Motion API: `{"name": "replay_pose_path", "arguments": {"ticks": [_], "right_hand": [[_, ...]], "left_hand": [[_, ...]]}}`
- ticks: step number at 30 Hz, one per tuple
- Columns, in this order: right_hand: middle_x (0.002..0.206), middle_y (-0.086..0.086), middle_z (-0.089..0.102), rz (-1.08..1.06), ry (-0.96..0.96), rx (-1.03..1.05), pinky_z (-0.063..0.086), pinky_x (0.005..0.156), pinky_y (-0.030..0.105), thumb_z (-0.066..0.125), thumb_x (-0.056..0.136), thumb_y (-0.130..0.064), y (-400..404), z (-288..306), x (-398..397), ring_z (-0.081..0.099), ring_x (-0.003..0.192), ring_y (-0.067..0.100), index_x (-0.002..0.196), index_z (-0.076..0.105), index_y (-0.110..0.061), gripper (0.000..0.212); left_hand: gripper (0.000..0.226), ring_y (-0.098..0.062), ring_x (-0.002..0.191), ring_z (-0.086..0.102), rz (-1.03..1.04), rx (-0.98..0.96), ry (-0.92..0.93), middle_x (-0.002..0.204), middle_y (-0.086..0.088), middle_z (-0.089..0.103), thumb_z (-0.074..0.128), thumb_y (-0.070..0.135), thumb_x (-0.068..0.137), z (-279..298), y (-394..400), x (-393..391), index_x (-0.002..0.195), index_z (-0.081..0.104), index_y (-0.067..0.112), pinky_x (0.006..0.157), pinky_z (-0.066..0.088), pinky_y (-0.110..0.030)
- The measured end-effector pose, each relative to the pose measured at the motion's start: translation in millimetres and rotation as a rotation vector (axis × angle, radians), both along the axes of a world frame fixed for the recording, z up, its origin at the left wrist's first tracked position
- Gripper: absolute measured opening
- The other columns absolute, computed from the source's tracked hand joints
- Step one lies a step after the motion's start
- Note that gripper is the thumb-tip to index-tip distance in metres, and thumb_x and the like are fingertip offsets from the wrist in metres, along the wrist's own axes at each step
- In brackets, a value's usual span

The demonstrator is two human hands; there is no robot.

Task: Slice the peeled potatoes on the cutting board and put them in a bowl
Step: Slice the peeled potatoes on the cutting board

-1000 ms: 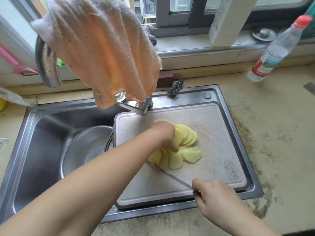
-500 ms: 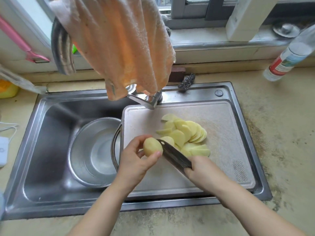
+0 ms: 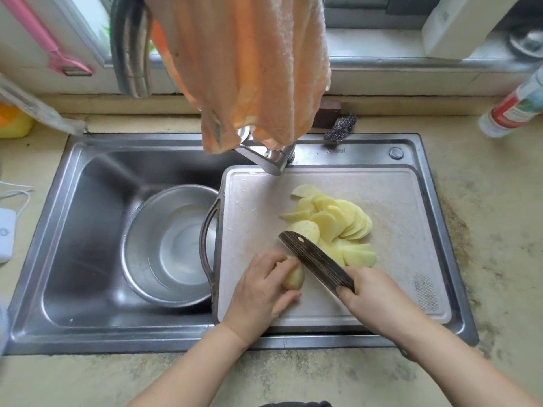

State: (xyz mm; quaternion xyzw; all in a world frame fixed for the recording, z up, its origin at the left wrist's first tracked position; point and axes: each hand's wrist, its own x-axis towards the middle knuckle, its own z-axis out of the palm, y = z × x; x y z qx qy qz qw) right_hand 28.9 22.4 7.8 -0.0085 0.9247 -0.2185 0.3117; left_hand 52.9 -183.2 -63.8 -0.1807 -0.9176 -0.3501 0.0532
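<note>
A pale cutting board (image 3: 405, 201) lies over the right side of the steel sink. A pile of yellow potato slices (image 3: 338, 221) sits in its middle. My left hand (image 3: 261, 286) presses a peeled potato piece (image 3: 293, 277) onto the board's front left part. My right hand (image 3: 373, 295) grips a dark-bladed knife (image 3: 314, 259), whose blade slants right beside the potato piece, between it and the slices. A steel bowl (image 3: 170, 245) holding some water stands in the sink basin left of the board.
An orange towel (image 3: 249, 63) hangs over the tap (image 3: 264, 157) above the board's far edge. A steel scourer (image 3: 340, 127) lies behind the sink. A bottle (image 3: 514, 107) lies on the counter at far right. The sink rim (image 3: 88, 342) runs along the front.
My left hand has lowered the potato piece from mid-air onto the board. The knife has swung to stand against the piece. The view has shifted closer.
</note>
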Motion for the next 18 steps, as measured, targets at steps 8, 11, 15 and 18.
{"name": "replay_pose_path", "arguments": {"ticks": [8,11,15,18], "right_hand": [[0.066,0.001,0.043,0.182,0.109,0.138,0.036,0.057,0.035,0.046,0.083,-0.022,-4,7,10,0.056,0.078,0.034,0.074,0.036,-0.02,0.014],[0.067,-0.001,0.04,0.208,0.114,0.149,0.034,0.057,0.035,0.044,0.085,-0.022,-6,9,11,0.056,0.079,0.033,0.076,0.034,-0.022,0.013],[0.062,-0.002,0.041,0.296,0.138,0.179,0.029,0.053,0.035,0.04,0.087,-0.025,-4,15,17,0.055,0.073,0.032,0.074,0.027,-0.025,0.019],[0.055,-0.001,0.032,0.356,0.114,0.218,0.026,0.053,0.035,0.037,0.087,-0.027,-2,20,25,0.054,0.07,0.029,0.073,0.024,-0.025,0.019]], "left_hand": [[0.032,-0.025,0.097,0.053,-0.112,-0.057,0.077,0.114,-0.008,0.056,0.065,0.016,0.086,-4,-7,1,0.115,0.06,0.003,0.089,0.044,-0.03],[0.028,-0.029,0.102,0.053,-0.098,-0.063,0.075,0.113,-0.012,0.059,0.064,0.01,0.086,-3,1,5,0.112,0.061,-0.001,0.093,0.046,-0.034],[0.022,-0.028,0.105,0.054,-0.106,-0.026,0.057,0.109,-0.011,0.062,0.064,0.007,0.089,-1,-3,10,0.109,0.064,-0.001,0.096,0.045,-0.033],[0.025,-0.028,0.109,0.056,-0.164,-0.054,0.071,0.114,-0.01,0.063,0.068,0.006,0.087,-4,-12,13,0.111,0.065,-0.001,0.097,0.046,-0.033]]}}
